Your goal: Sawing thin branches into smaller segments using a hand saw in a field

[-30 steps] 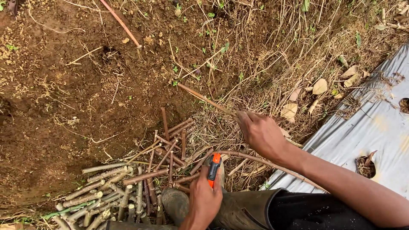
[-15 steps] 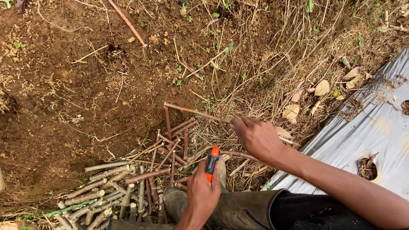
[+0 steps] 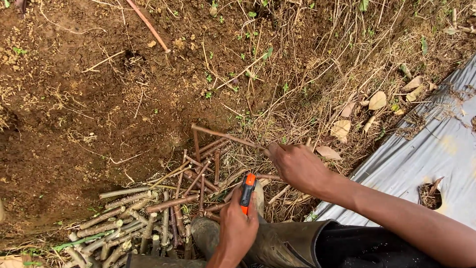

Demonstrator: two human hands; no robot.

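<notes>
Now, right hand (image 3: 297, 166) holding one stem (image 3: 225, 135), left hand (image 3: 238, 226) one orange-handled cutter (image 3: 247, 190)

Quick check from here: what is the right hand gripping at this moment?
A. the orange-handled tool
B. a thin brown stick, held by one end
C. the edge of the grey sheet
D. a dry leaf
B: the right hand is closed on the near end of a thin brown stick that juts out over the soil, while the orange-handled tool sits in the left hand.
</notes>
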